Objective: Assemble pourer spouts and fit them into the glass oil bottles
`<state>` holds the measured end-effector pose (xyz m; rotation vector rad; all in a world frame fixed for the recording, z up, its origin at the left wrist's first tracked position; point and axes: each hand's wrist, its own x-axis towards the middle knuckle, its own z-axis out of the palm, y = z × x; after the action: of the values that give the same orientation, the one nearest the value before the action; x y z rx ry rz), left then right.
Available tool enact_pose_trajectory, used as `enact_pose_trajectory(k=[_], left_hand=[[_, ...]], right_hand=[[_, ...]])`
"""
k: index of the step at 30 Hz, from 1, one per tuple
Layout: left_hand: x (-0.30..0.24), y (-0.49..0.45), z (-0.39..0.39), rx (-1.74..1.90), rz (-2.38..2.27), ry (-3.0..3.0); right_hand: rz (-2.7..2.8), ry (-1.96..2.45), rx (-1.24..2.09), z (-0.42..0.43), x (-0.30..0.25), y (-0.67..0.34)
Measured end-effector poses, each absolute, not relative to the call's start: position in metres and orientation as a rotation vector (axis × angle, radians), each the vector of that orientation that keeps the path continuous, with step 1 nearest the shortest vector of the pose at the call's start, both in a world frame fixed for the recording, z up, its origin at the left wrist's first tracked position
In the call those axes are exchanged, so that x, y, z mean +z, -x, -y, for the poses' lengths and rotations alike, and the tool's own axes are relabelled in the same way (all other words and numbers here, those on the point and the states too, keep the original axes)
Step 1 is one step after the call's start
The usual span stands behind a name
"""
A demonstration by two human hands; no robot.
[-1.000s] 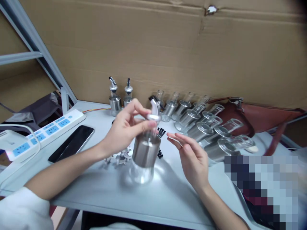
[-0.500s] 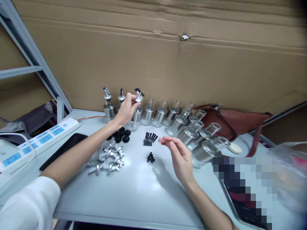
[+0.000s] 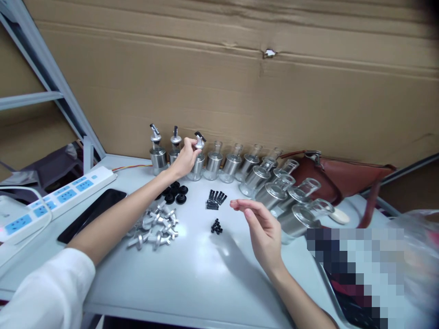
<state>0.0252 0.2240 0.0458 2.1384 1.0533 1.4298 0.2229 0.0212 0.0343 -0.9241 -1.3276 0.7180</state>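
At the back of the table, my left hand [image 3: 187, 157] grips a silver pourer spout [image 3: 199, 140] with a black flip cap, at the mouth of a glass bottle with a steel sleeve [image 3: 196, 167]. My fingers hide the bottle neck, so how deep the spout sits cannot be seen. My right hand [image 3: 264, 228] hovers over the table with fingers half curled and apart, holding nothing. Near it lie small black caps [image 3: 212, 196] and a cluster of tiny black rings [image 3: 216, 226]. Below my left forearm are black stoppers [image 3: 176, 193] and a heap of silver spouts [image 3: 156, 226].
Two bottles with spouts [image 3: 158, 155] stand at back left. Several open bottles [image 3: 233, 164] curve round to the right, before a brown bag [image 3: 353, 176]. A power strip [image 3: 65, 196] and black phone [image 3: 91, 214] lie left. Cardboard [image 3: 219, 82] walls the back.
My left hand has come down slightly with the spout onto the bottle. My right hand stays nearly where it was. The view has shifted a little.
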Motion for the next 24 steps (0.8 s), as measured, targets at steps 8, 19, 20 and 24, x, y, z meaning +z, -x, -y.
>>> enact_pose_trajectory(k=[8, 19, 20, 24], left_hand=[[0.055, -0.028, -0.226, 1.332, -1.04, -2.125], [0.087, 0.03, -0.139, 0.815, -1.024, -2.434], [0.09, 0.037, -0.131, 0.582, -0.972, -2.503], [0.093, 0.047, -0.106, 0.044, -0.863, -2.557]], right_hand=[[1.338, 0.931, 0.685, -0.025, 0.034, -0.224], [1.351, 1.0, 0.677, -0.028, 0.031, -0.224], [1.35, 1.005, 0.685, -0.028, 0.03, -0.224], [1.339, 1.022, 0.716, -0.028, 0.028, -0.223]])
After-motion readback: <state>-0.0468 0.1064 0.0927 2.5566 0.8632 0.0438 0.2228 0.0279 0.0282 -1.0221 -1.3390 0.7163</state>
